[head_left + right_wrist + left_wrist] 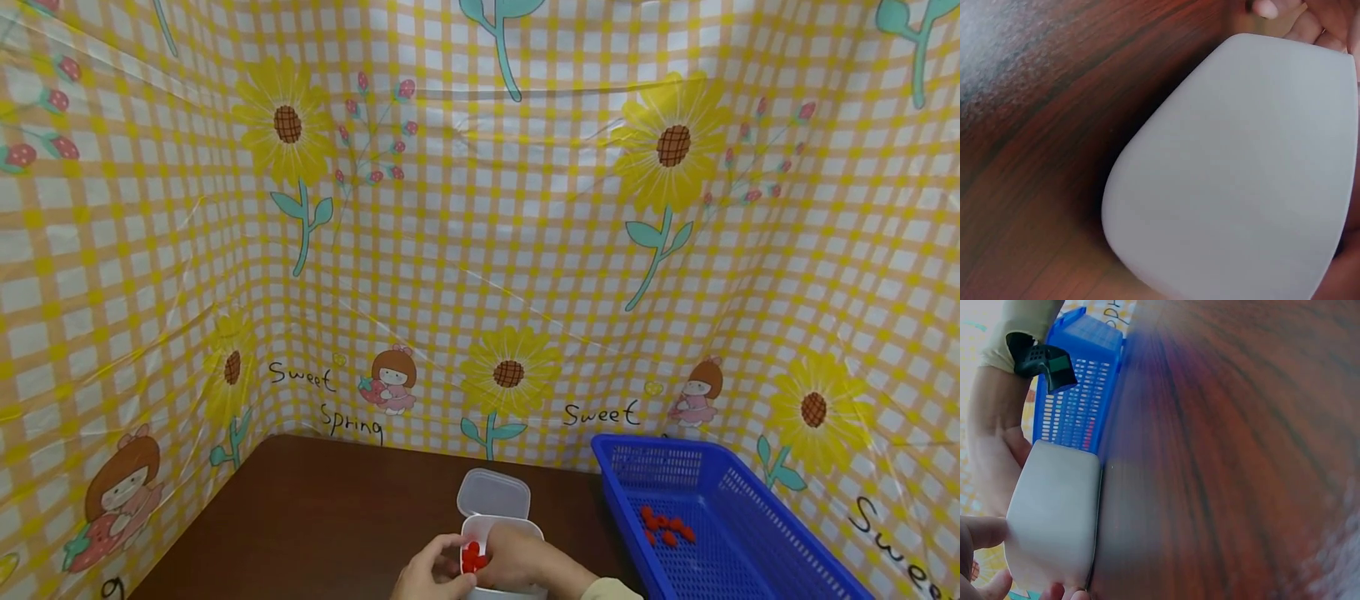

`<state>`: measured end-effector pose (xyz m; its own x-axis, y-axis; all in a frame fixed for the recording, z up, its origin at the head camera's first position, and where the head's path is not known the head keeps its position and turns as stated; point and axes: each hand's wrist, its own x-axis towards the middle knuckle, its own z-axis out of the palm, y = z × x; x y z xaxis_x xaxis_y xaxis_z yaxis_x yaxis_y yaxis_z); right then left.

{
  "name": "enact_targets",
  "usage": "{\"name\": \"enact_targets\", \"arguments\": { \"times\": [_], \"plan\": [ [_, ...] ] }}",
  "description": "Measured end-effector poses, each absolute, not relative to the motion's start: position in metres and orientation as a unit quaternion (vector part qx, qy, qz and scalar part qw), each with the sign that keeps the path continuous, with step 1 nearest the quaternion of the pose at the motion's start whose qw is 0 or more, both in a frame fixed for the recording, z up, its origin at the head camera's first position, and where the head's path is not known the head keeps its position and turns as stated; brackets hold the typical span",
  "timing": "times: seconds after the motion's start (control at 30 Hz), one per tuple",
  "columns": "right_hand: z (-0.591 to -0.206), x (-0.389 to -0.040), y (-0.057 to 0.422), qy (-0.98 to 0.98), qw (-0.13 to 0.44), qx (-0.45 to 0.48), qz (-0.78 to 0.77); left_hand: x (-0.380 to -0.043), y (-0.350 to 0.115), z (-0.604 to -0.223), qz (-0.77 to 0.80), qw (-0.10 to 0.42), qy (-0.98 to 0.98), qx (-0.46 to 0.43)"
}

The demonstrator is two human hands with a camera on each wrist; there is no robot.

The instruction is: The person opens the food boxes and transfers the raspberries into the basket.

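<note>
A white plastic box [483, 524] stands on the table with its translucent lid [493, 493] folded back behind it. My left hand [431, 573] holds the box at its left side, fingers at the rim and wall. The right hand [517, 557] reaches down inside, and its fingertips are hidden. Small red pieces [472, 557] show in the box beside the right hand; their exact kind is too small to tell. In the left wrist view, left fingers touch the box's outer wall [1054, 512]. The wall [1229, 169] fills much of the right wrist view.
To the right stands a blue plastic basket [622, 508] with perforated sides. Several small red pieces [669, 537] lie on its floor. The dark brown table [337, 517] is bordered by a checked, flower-printed sheet [465, 250] at the back and sides.
</note>
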<state>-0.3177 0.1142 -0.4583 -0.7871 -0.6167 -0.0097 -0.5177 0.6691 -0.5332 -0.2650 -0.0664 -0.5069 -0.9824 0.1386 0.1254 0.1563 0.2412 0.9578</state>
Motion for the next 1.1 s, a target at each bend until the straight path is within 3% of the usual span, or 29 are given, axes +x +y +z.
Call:
{"name": "enact_targets", "arguments": {
  "times": [0.4,0.9,1.1],
  "plan": [
    [-0.45,-0.321,0.117,0.93,0.072,-0.282,-0.225,-0.267,-0.063,-0.506,-0.603,0.027,-0.792,-0.095],
    [-0.472,-0.32,0.11,0.94,-0.065,-0.208,-0.263,-0.264,-0.063,-0.502,-0.612,0.013,-0.786,-0.08],
    [-0.473,-0.318,0.106,0.937,-0.049,-0.165,-0.305,-0.262,-0.063,-0.504,-0.606,0.015,-0.791,-0.082]
  ]
}}
